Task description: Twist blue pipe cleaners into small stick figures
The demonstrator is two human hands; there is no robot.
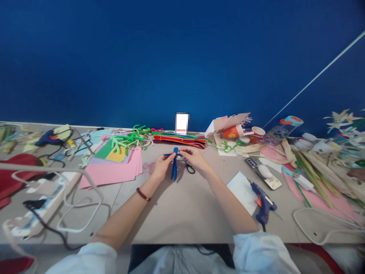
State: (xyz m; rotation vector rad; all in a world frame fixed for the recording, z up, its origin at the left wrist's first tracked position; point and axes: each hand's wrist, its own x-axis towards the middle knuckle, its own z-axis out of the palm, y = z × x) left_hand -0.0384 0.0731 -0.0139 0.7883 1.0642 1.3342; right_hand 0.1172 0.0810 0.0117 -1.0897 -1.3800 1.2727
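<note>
Both hands meet over the middle of the table around a small figure of bent blue pipe cleaners (174, 170). It has a round coil at the top and two strands hanging down. My left hand (163, 166) pinches its left side, fingers closed. On the other side my right hand (196, 159) grips it near the coil with thumb and fingertips. Just below the right hand, a dark loop handle, seemingly of scissors (190, 169), lies on the table, its other end hidden. Beyond the hands lies a bundle of coloured pipe cleaners (179, 140).
To the left are pink paper sheets (114, 171), green pipe-cleaner pieces (125, 140) and a white power strip (48, 203) with looping cables. At right lie a blue glue gun (262, 205), a phone (264, 173), paper cups (234, 132) and dried husks (313, 173). A phone-like screen (181, 123) stands behind.
</note>
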